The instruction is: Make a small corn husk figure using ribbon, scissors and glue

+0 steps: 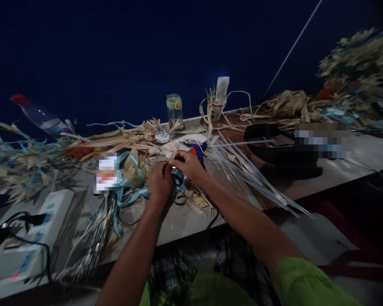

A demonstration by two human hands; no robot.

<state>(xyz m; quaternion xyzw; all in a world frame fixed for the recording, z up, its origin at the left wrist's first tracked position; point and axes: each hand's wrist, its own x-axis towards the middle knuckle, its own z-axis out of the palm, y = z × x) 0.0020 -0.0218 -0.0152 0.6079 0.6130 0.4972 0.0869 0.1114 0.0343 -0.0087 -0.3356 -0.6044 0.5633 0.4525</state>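
My left hand (160,182) and my right hand (189,165) meet over the middle of the table, fingers closed in a pinch. Between the fingertips is a small pale glint, too small to name. Just below the fingers lies a dark ring-shaped thing (178,178), partly hidden by the hands. A light blue ribbon (132,197) trails on the table left of my left hand. Dried husk scraps (196,199) lie under my right wrist. Behind my right hand is a blue and red item (198,153), mostly covered.
Clear thin rods (242,165) fan out at the right, before a black curved object (284,165). Thin metal wires (92,238) and a white power strip (41,238) lie at the left. Behind stand a jar (174,111), a cup (217,108) and a tilted bottle (41,117). Dried husks (115,142) cover the back.
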